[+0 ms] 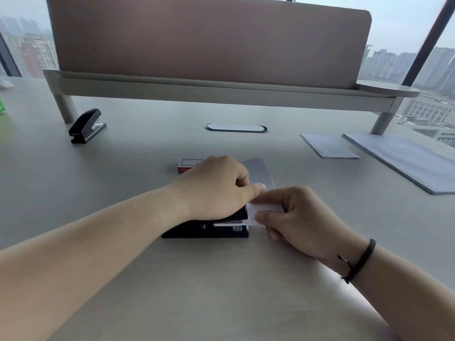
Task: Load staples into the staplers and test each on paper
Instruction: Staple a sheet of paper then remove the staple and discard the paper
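Observation:
A black stapler [209,228] lies flat on the desk in front of me, its mouth pointing right. My left hand [216,187] rests on top of it with curled fingers, the thumb stretched toward the paper. A small folded white paper [258,175] sits in the stapler's mouth. My right hand [298,220] pinches the paper's near end between thumb and fingers. A second black stapler [86,125] stands at the far left. A red-and-white staple box [188,164] lies just behind my left hand, partly hidden.
Two stacks of white paper lie at the right: a small one [328,145] and a large one [403,161]. A raised shelf with a pink divider [209,40] spans the back. An oval cable port [236,127] sits mid-desk. Something green [3,107] is at the left edge.

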`<action>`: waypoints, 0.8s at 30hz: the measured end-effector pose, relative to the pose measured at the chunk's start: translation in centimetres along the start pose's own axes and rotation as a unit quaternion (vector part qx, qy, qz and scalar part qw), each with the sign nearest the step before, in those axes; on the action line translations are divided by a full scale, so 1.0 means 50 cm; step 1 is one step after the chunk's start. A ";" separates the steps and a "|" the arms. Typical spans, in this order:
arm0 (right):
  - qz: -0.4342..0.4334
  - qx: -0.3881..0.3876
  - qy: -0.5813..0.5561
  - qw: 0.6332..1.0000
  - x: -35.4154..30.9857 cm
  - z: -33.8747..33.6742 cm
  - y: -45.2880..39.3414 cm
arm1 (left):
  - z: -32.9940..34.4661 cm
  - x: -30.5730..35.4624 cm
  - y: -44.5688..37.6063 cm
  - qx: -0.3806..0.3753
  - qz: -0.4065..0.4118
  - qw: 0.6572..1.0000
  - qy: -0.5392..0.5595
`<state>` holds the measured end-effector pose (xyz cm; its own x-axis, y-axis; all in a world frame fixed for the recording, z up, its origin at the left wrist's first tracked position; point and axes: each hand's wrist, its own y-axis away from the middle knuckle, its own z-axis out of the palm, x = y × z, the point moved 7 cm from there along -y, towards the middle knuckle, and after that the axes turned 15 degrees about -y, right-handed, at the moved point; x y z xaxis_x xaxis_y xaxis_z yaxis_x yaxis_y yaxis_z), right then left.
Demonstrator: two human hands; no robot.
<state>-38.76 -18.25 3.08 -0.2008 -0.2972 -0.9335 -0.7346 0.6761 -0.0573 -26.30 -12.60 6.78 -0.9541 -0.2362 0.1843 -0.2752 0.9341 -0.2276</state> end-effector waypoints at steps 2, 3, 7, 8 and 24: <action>0.003 -0.006 -0.010 1.000 0.001 0.000 -0.001 | 0.007 0.000 -0.003 -0.006 0.002 1.000 0.004; 0.008 -0.011 -0.020 1.000 0.004 0.001 -0.001 | 0.010 -0.001 -0.005 -0.010 0.002 1.000 0.008; 0.016 -0.028 -0.033 0.999 0.009 0.008 -0.001 | 0.015 -0.003 -0.004 -0.036 -0.004 0.999 0.013; 0.014 -0.029 -0.032 0.999 0.009 0.008 -0.001 | 0.016 -0.001 -0.002 -0.041 0.000 0.999 0.011; 0.009 -0.031 -0.018 0.999 0.011 0.012 -0.002 | 0.034 0.005 0.002 -0.086 -0.006 0.996 -0.008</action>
<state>-38.43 -18.09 2.35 -0.1921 -0.2591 -0.9465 -0.7698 0.6380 -0.0184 -26.75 -13.03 5.19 -0.9528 -0.2513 0.1704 -0.2644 0.9626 -0.0587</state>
